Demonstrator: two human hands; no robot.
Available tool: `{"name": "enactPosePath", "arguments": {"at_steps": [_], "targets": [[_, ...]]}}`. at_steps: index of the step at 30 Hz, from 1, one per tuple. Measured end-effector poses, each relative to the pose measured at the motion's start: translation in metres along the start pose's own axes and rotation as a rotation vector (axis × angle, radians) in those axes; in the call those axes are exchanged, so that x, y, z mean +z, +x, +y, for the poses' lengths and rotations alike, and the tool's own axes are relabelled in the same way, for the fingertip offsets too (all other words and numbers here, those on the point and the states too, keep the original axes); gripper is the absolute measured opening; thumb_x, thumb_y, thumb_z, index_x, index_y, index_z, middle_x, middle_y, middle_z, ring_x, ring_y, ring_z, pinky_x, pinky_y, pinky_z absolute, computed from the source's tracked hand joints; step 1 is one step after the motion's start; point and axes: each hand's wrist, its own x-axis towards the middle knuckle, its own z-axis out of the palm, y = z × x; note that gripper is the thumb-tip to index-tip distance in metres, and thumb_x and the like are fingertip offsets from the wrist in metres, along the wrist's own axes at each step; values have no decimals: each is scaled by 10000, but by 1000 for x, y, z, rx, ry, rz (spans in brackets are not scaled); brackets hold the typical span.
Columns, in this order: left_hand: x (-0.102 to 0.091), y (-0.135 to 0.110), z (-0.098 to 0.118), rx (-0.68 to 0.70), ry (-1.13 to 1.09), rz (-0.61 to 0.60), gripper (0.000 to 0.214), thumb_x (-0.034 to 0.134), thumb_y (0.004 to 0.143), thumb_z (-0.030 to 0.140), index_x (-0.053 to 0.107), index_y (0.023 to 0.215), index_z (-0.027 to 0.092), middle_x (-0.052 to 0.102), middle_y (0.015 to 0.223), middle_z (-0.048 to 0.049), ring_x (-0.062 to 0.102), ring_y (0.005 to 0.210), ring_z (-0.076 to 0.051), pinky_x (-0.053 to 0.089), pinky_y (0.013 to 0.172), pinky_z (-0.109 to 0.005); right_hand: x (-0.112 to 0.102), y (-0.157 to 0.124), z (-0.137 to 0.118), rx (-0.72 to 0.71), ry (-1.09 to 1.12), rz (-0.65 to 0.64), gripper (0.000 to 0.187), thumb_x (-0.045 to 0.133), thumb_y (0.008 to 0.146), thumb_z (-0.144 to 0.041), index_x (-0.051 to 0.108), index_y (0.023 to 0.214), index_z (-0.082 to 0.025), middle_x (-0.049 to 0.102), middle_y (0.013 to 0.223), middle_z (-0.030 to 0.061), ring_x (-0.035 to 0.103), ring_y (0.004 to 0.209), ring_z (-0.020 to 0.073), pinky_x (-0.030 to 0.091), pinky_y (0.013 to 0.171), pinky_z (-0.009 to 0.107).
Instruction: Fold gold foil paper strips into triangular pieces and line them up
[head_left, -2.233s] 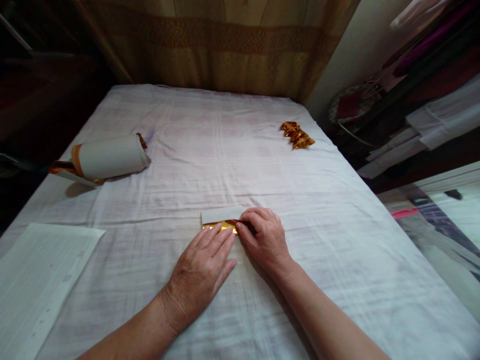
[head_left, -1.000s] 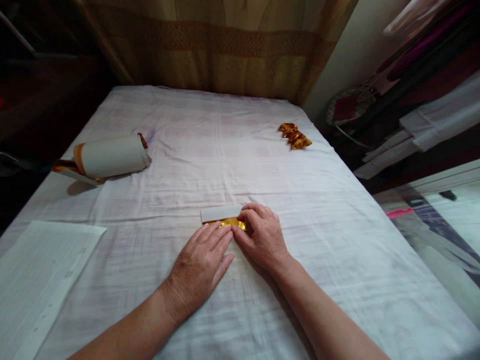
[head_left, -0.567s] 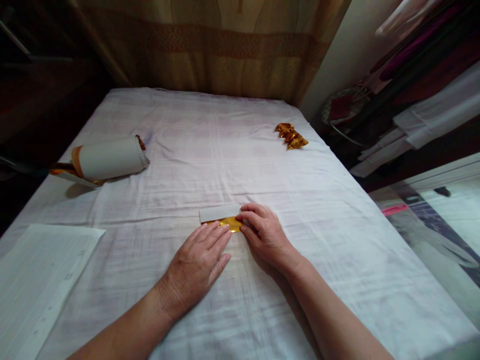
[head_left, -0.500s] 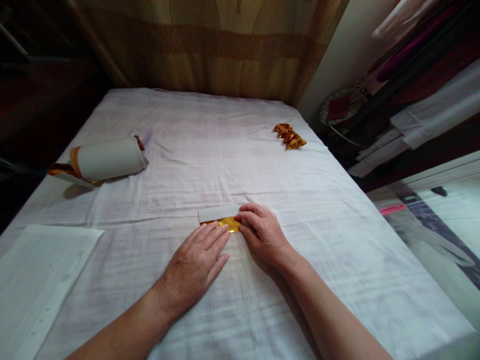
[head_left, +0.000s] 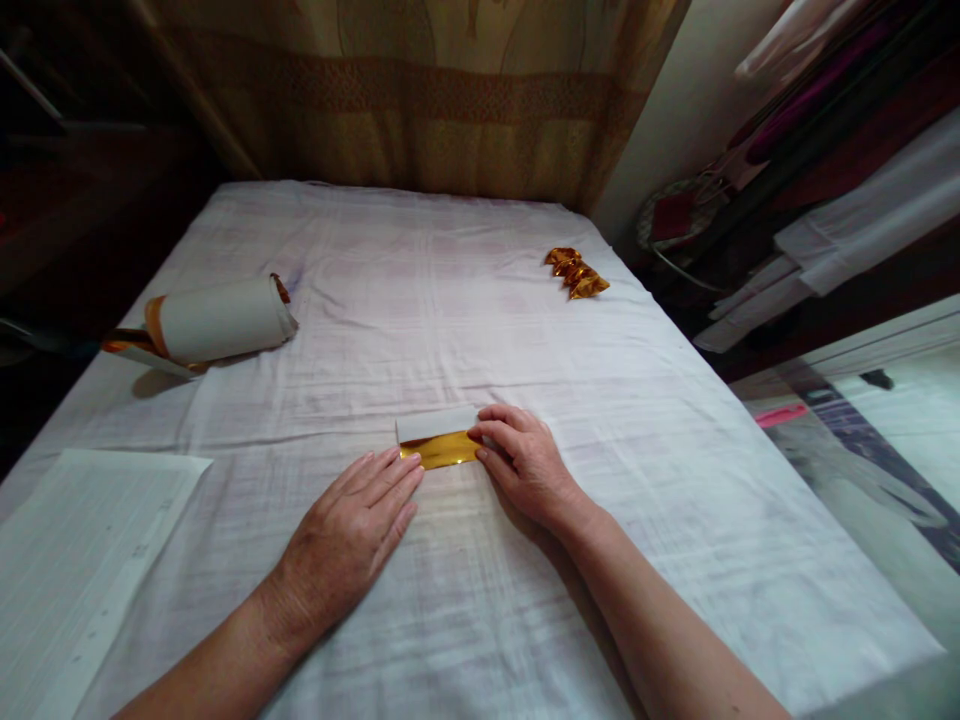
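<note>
A small folded strip of gold foil paper (head_left: 441, 448) with a white flap lies on the white cloth near the middle. My right hand (head_left: 525, 465) pinches its right end with curled fingers. My left hand (head_left: 349, 530) lies flat on the cloth, fingers stretched out and together, its tips just touching the strip's lower left end. The left hand holds nothing.
A roll of white-backed gold paper (head_left: 214, 320) lies at the left. Folded gold pieces (head_left: 576, 273) sit at the far right. A white lined sheet (head_left: 67, 560) lies at the near left. The white cloth (head_left: 465, 270) covers the surface; clothes (head_left: 825, 180) hang at right.
My left hand has slid left and back toward me, off the strip, uncovering more of the gold side. My right hand stays pinched on the right end.
</note>
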Motion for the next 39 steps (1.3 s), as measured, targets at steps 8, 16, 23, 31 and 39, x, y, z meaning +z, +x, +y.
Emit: {"name": "enactPosePath", "arguments": {"at_steps": [8,16,23,31,39], "targets": [[-4,-9,-6,-25,22,13,377,420,1014,286,613,1325,195,649,1351,-56,563,1286,-250,437,1096,-445,0,0,2,0,7,-10,206,571,900,-200,710,1050,-228,665,1163,84,612,1075,227,490,945,408],[-5,-6,-5,-3,84,34,360,422,1010,299,649,1262,179,677,1308,-57,590,1230,-282,433,1041,-489,-1,-5,-7,-1,-34,275,230,502,945,-192,696,1068,-213,704,1126,96,645,1062,210,513,948,388],[-6,-3,-3,-20,82,32,355,417,1008,295,661,1240,182,698,1272,-62,600,1217,-284,420,1055,-499,13,-14,-53,-227,-247,-92,438,462,988,-276,525,1416,-212,512,1485,102,408,1416,240,297,1187,479],[-6,-4,-3,-51,69,25,361,430,990,289,657,1265,232,709,1250,-65,604,1211,-289,413,1059,-516,12,-9,-55,-174,-301,-411,645,456,995,-512,326,1545,-200,333,1593,91,254,1496,249,159,1234,521],[-9,-3,-1,-50,86,2,335,480,976,278,664,1249,212,705,1260,-54,608,1201,-310,399,1049,-553,-8,-19,-42,-104,-360,-468,640,467,997,-494,339,1536,-173,268,1609,107,230,1501,279,162,1219,574]]}}
